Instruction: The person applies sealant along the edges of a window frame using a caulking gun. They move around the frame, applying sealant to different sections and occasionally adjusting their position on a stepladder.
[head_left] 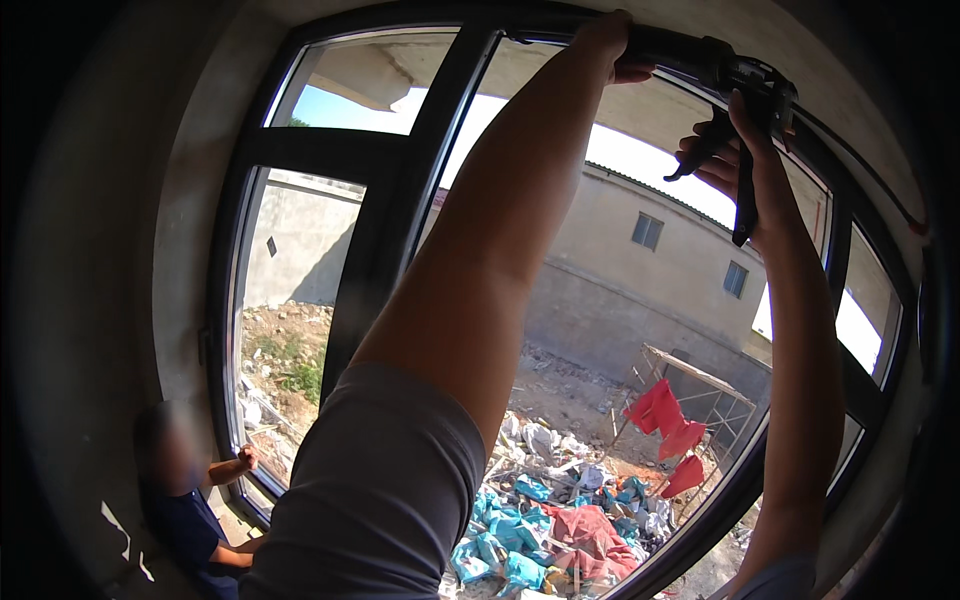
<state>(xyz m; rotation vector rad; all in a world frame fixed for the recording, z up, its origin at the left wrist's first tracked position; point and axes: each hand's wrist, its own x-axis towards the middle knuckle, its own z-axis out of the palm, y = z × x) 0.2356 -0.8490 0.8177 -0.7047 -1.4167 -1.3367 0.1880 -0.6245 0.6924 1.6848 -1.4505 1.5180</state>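
Observation:
Both my arms reach up to the top of a large dark-framed window [385,150]. A black caulking gun [690,55] is held along the upper frame, its barrel toward the left and its handle and trigger hanging down at the right. My left hand [607,42] grips the front of the barrel close under the top edge. Around the handle and trigger is my right hand [765,185], some of its fingers showing behind the trigger. The gun's tip is hidden by my left hand, so I cannot see whether it touches the frame.
Low at the left, another person [190,515] in a dark shirt is beside the window with one hand near the frame. A bare grey wall [90,250] runs along the left. Outside lie rubble, blue bags [510,530], and red cloths [655,405] on a metal rack.

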